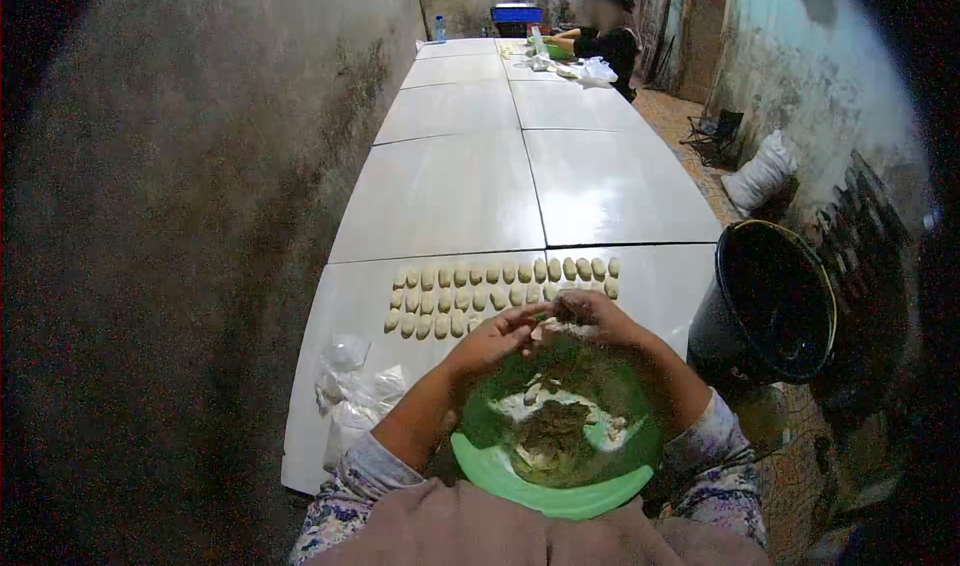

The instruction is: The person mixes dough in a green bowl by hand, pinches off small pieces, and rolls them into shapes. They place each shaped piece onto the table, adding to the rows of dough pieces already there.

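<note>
Mauve cloth (470, 531) borders a green bowl (560, 503); left hand (490, 341) and right hand (603, 318), fingers curled narrowly, contents unclear, are best kept low so loose powder (568, 399) lands inside.

Three dough rows (444, 301), one black bucket (706, 316), one white sack (762, 174) and one chair (714, 130) show.

Small, pale, oval dough lumps (440, 325) lie in three rows on the white table (440, 186). The round green bowl (560, 501) has white powder (540, 401) inside.
</note>
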Demonstrator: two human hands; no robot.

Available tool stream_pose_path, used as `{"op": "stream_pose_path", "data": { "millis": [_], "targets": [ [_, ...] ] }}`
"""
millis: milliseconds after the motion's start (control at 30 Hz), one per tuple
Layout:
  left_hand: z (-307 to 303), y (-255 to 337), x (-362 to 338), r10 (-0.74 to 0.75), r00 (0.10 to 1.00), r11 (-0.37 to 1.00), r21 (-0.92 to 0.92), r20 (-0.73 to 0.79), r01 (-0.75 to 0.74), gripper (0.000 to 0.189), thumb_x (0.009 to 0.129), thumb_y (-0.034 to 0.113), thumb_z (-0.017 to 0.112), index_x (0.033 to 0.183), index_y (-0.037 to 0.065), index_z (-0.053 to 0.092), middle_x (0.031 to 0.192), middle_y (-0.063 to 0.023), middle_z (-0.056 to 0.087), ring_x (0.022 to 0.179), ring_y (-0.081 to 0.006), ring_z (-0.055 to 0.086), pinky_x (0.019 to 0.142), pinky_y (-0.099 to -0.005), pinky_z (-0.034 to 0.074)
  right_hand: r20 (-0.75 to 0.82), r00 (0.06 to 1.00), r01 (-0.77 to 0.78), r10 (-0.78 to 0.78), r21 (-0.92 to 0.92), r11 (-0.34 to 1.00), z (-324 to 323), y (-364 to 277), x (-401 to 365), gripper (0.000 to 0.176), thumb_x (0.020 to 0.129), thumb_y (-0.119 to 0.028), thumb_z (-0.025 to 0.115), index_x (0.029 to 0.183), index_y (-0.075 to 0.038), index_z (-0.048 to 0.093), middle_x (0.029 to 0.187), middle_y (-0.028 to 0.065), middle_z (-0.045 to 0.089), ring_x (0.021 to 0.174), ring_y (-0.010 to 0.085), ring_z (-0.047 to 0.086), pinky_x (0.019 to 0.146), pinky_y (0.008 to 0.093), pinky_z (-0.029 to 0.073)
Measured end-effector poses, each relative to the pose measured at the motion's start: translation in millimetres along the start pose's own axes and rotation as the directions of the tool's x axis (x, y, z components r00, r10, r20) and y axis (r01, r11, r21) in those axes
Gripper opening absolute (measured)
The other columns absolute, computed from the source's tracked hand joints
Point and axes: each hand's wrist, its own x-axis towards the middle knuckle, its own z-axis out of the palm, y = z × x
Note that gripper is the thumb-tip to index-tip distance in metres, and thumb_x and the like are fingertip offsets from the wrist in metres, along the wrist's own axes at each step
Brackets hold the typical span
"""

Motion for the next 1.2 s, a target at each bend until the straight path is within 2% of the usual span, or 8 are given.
{"op": "stream_pose_path", "data": {
  "millis": [100,267,367,433,533,833,1033,1200],
  "targets": [
    [8,7,-1,0.128,0.992,0.992,0.006,0.007,-0.128,0.041,0.082,0.0,0.059,0.122,0.006,0.049,0.104,-0.005,0.061,0.092,-0.0127,0.057,0.082,-0.0273,0.047,0.009,0.987,-0.161,0.161,0.02,0.987,3,-13,1,0.02,0.072,-0.014,0.068,0.086,-0.003,0.058,0.08,0.0068,0.062,0.076,0.013,0.055,0.071,0.0297,0.046],
    [3,3,2,0.173,0.977,0.963,0.23,-0.128,-0.141,0.031,0.083,0.002,0.058,0.114,0.002,0.052,0.099,-0.007,0.062,0.086,-0.0144,0.06,0.08,-0.0296,0.049,-0.076,0.975,-0.188,0.211,0.237,0.953,7,-16,1,0.019,0.076,-0.013,0.068,0.088,0.0,0.06,0.082,0.0072,0.064,0.076,0.0113,0.058,0.071,0.0274,0.047],
    [-3,-1,6,0.165,0.978,0.942,0.313,-0.126,-0.118,0.028,0.085,0.004,0.058,0.112,0.002,0.053,0.098,-0.0075,0.062,0.086,-0.0153,0.06,0.079,-0.0294,0.049,-0.107,0.973,-0.219,0.205,-0.141,0.965,6,-30,0,0.016,0.078,-0.006,0.067,0.091,0.0,0.06,0.088,0.0059,0.063,0.08,0.0121,0.058,0.073,0.028,0.046],
    [-5,-3,6,0.111,0.98,0.979,0.187,-0.163,-0.08,0.028,0.085,0.009,0.059,0.112,0.002,0.053,0.096,-0.0073,0.061,0.086,-0.0157,0.061,0.077,-0.0294,0.05,-0.108,0.897,-0.396,0.429,0.234,0.888,10,-31,2,0.018,0.077,-0.007,0.069,0.091,0.0,0.06,0.09,0.0068,0.063,0.081,0.0132,0.058,0.074,0.0286,0.047],
    [-5,1,7,0.114,0.972,0.95,0.308,-0.205,-0.047,0.031,0.085,0.014,0.062,0.111,0.001,0.053,0.097,-0.0076,0.061,0.087,-0.0161,0.061,0.077,-0.029,0.05,-0.117,0.986,-0.092,0.119,0.212,0.973,12,-14,3,0.021,0.074,-0.015,0.07,0.084,0.0,0.059,0.085,0.0085,0.064,0.077,0.0123,0.058,0.07,0.0279,0.047],
    [0,2,5,0.118,0.978,0.944,0.323,-0.17,-0.058,0.031,0.084,0.02,0.064,0.108,0.002,0.055,0.096,-0.0059,0.062,0.087,-0.0129,0.059,0.077,-0.0272,0.048,-0.125,0.991,-0.027,0.047,0.155,0.988,12,-7,-1,0.021,0.071,-0.01,0.068,0.086,-0.002,0.056,0.084,0.0064,0.06,0.079,0.0119,0.056,0.073,0.028,0.045],
    [2,7,-1,0.093,0.989,0.98,0.187,-0.113,-0.07,0.03,0.085,0.025,0.062,0.105,0.002,0.058,0.093,-0.0042,0.063,0.081,-0.0114,0.058,0.075,-0.0265,0.047,-0.104,0.934,-0.317,0.341,0.193,0.929,14,-27,4,0.016,0.075,-0.006,0.064,0.088,-0.001,0.057,0.082,0.0026,0.061,0.077,0.0112,0.056,0.074,0.0263,0.046],
    [-6,0,4,0.043,0.991,0.98,0.199,-0.124,-0.017,0.032,0.086,0.028,0.061,0.104,0.002,0.059,0.092,-0.0031,0.063,0.081,-0.0104,0.057,0.075,-0.0263,0.046,-0.179,0.945,-0.23,0.272,0.224,0.947,14,-16,2,0.02,0.077,-0.008,0.065,0.095,-0.002,0.059,0.087,0.0046,0.061,0.079,0.0105,0.055,0.074,0.0238,0.045]
  ]
}}
